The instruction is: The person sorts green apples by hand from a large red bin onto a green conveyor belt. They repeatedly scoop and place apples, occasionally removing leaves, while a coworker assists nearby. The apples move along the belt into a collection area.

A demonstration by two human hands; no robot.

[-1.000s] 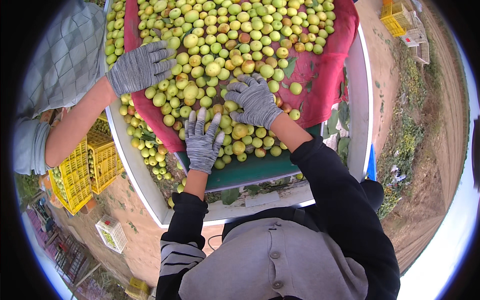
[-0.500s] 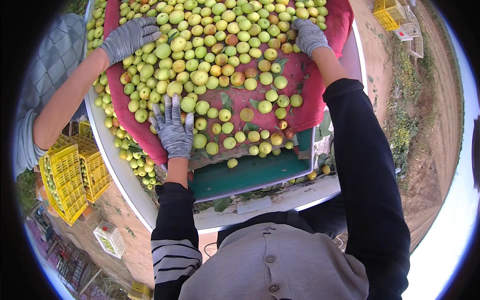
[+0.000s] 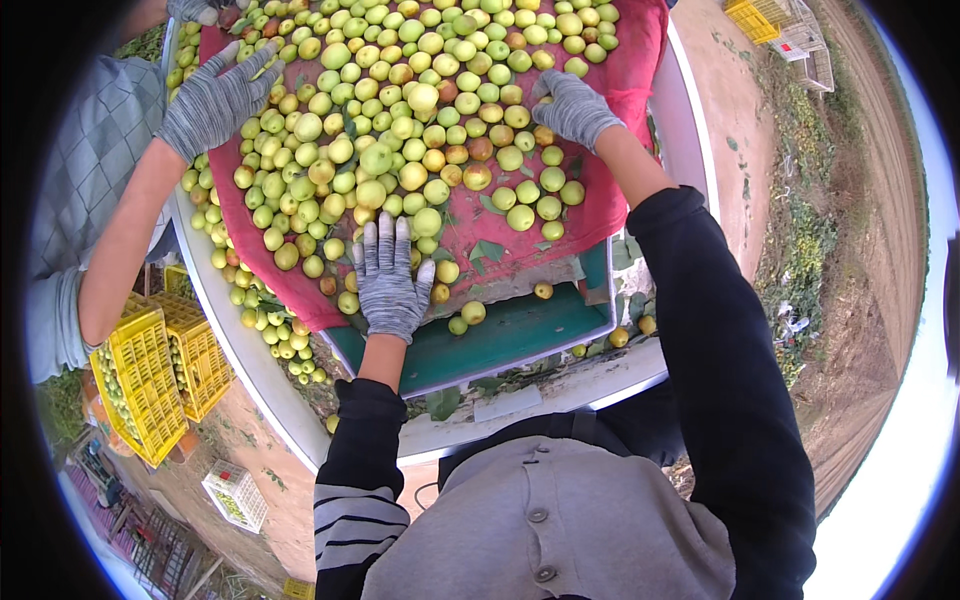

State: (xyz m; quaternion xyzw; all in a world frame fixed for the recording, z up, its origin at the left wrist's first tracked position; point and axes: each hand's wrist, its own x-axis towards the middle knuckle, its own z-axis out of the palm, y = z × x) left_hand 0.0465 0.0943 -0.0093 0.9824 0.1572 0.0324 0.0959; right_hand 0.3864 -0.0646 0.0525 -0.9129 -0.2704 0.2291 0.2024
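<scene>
Small round green-yellow fruits (image 3: pixel 375 160), some blushed red, cover a sloping red cloth (image 3: pixel 520 245) in front of me. My left hand (image 3: pixel 390 285), in a grey knit glove, lies flat near the cloth's front edge, fingers apart and pointing away, with fruits around its fingertips. Farther off on the right, my gloved right hand (image 3: pixel 575 110) reaches over the cloth beside the fruits, its fingers loosely bent and parted with nothing gripped. Below the cloth's front edge is a green tray (image 3: pixel 500 345) with a few fruits at its upper edge.
A co-worker's gloved hand (image 3: pixel 220 105) reaches in from the left; another gloved hand (image 3: pixel 195 10) shows at the top left. A white rim (image 3: pixel 290 410) surrounds the sorting surface. Yellow crates (image 3: pixel 140 385) of fruit and a white crate (image 3: pixel 235 495) stand on the ground at left.
My right hand has moved nearer and left, and my left hand slightly nearer and right. Fruits at the cloth's front edge have thinned out. The co-worker's hand has shifted left, its fingers now spread.
</scene>
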